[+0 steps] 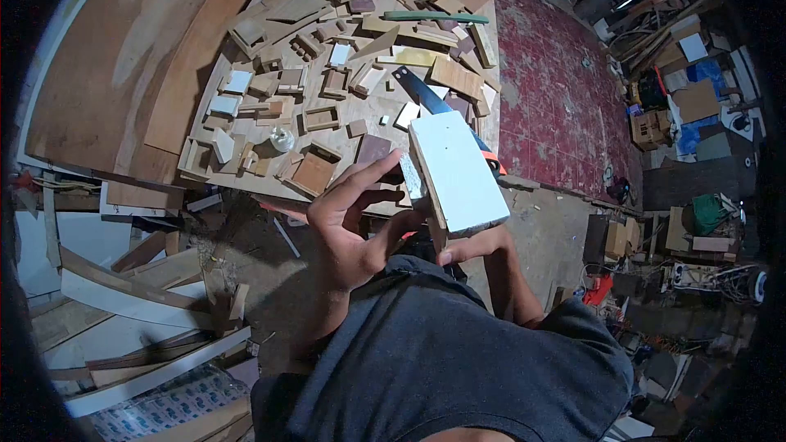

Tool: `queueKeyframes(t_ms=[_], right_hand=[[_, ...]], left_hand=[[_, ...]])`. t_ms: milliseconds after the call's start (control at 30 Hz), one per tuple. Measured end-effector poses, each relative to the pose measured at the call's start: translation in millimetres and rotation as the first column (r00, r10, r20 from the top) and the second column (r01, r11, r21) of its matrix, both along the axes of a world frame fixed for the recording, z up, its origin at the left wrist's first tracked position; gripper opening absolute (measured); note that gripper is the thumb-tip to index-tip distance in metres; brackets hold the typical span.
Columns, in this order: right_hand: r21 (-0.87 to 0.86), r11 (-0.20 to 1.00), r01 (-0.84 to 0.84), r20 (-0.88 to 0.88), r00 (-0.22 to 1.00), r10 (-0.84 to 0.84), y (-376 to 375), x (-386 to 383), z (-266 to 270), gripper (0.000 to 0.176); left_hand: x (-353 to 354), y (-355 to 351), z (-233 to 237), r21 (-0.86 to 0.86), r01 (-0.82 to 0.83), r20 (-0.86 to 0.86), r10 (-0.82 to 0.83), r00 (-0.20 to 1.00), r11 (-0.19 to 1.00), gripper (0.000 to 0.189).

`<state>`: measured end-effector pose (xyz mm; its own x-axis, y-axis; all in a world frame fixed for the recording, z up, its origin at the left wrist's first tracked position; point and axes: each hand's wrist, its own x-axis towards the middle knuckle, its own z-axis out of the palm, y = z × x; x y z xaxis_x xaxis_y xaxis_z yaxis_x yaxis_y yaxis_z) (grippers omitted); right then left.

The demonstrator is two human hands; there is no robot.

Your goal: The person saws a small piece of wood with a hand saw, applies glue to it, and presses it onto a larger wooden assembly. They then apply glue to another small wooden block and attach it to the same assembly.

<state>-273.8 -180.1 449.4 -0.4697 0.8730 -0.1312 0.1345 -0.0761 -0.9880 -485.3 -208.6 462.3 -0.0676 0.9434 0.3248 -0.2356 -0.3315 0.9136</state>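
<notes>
A wooden piece with a white face (458, 168) is held up in front of my chest, tilted, its bare wood edge toward the left. My right hand (483, 244) grips it from below, the thumb on its lower end and the other fingers hidden behind it. Along its left edge, my left hand (352, 217) curls its fingers and thumb around a light speckled strip (413, 177). A handsaw (422, 92) lies on the table (372, 110) behind the piece, its orange-and-black handle partly covered.
Small wooden boxes (318, 170), offcuts and a green strip (435, 16) cover the table. A glass jar (282, 140) stands near its front left. Large plywood sheets (106, 57) lean at left, above scrap boards (123, 299). Red tiled floor (548, 90) and clutter lie to the right.
</notes>
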Motion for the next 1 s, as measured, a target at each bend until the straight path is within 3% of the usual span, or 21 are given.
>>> queueKeyframes(t_ms=[133, 267, 367, 433, 567, 633, 733, 833, 1000], right_hand=[[-0.011, 1.0, 0.015, -0.041, 0.999, -0.015, -2, 5, -7, 0.119], [-0.007, 0.998, 0.055, -0.061, 0.997, -0.055, -2, 15, -31, 0.119], [0.002, 0.999, -0.054, -0.133, 0.99, 0.054, 5, 13, -31, 0.119], [-0.147, 0.984, -0.099, -0.142, 0.987, 0.078, 3, 14, -28, 0.116], [-0.045, 0.995, -0.088, -0.217, 0.973, 0.077, 0, 14, -28, 0.116], [-0.181, 0.981, -0.064, -0.292, 0.956, 0.009, 1, 11, -21, 0.121], [-0.18, 0.984, 0.016, -0.368, 0.926, -0.082, 4, -1, -12, 0.127], [-0.221, 0.975, 0.03, -0.402, 0.908, -0.119, 7, -8, -1, 0.13], [-0.249, 0.968, 0.013, -0.41, 0.905, -0.118, 10, -4, -6, 0.129]], left_hand=[[0, -1, 0, 0.0, -0.025, -0.033, 0.025, 0.999, 1.0, 0.056], [2, 1, 2, 0.015, -0.048, -0.066, 0.049, 0.997, 0.999, 0.056], [2, 2, 1, 0.065, -0.055, -0.087, 0.06, 0.994, 0.996, 0.056], [2, 1, 1, 0.027, -0.063, -0.136, 0.066, 0.989, 0.998, 0.055], [3, 6, 0, 0.06, -0.089, -0.186, 0.099, 0.978, 0.994, 0.053], [5, 9, -2, 0.071, -0.099, -0.128, 0.107, 0.986, 0.993, 0.053], [8, 13, -2, 0.058, -0.135, -0.115, 0.141, 0.983, 0.989, 0.054], [6, 15, -5, 0.035, -0.166, -0.206, 0.17, 0.964, 0.985, 0.055], [7, 16, -5, 0.04, -0.177, -0.19, 0.181, 0.965, 0.983, 0.055]])
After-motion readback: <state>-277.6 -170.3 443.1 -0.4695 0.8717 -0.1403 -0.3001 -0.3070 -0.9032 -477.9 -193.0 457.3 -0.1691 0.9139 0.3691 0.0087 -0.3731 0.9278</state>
